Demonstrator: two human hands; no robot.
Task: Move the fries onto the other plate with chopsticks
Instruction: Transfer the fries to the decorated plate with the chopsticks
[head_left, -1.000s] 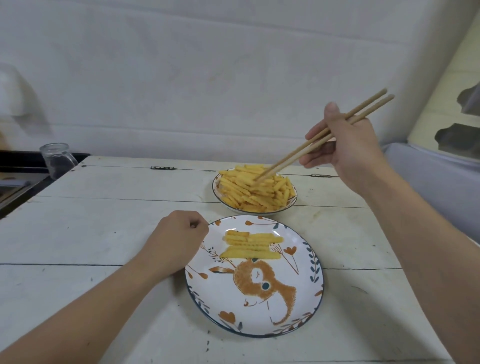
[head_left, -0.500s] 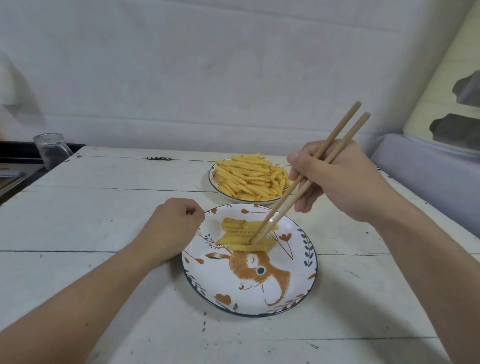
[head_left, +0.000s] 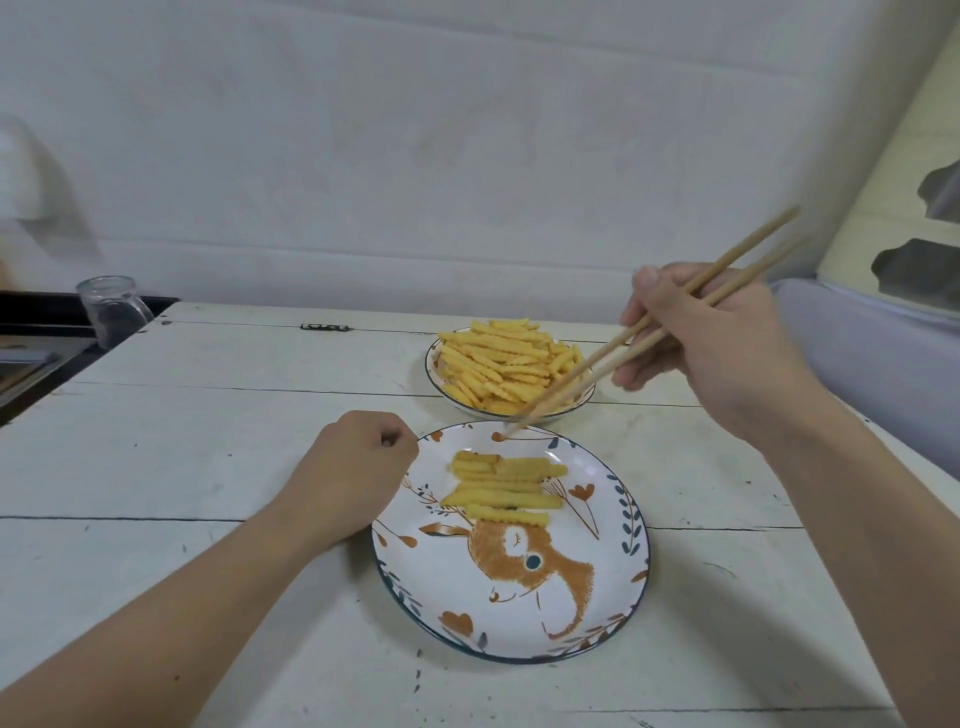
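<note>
A heap of crinkle-cut fries (head_left: 501, 364) fills the far plate (head_left: 584, 400). The near plate (head_left: 597, 597), painted with an orange deer, carries several fries laid in a row (head_left: 506, 486) on its far half. My right hand (head_left: 717, 343) grips a pair of wooden chopsticks (head_left: 613, 358). Their tips hang empty over the near plate's far rim, between the two plates. My left hand (head_left: 353, 473) rests as a closed fist on the table, touching the near plate's left rim.
The white plank table (head_left: 208, 467) has a metal hinge (head_left: 324, 327) near its far edge. A clear glass jar (head_left: 111, 309) stands at the far left corner beside a dark counter (head_left: 31, 353). A white wall rises behind; a grey cushion (head_left: 857, 364) lies to the right.
The chopsticks went from the far plate's heap down to the near plate's row of fries, then lifted off empty toward the far rim. The left fist stayed put.
</note>
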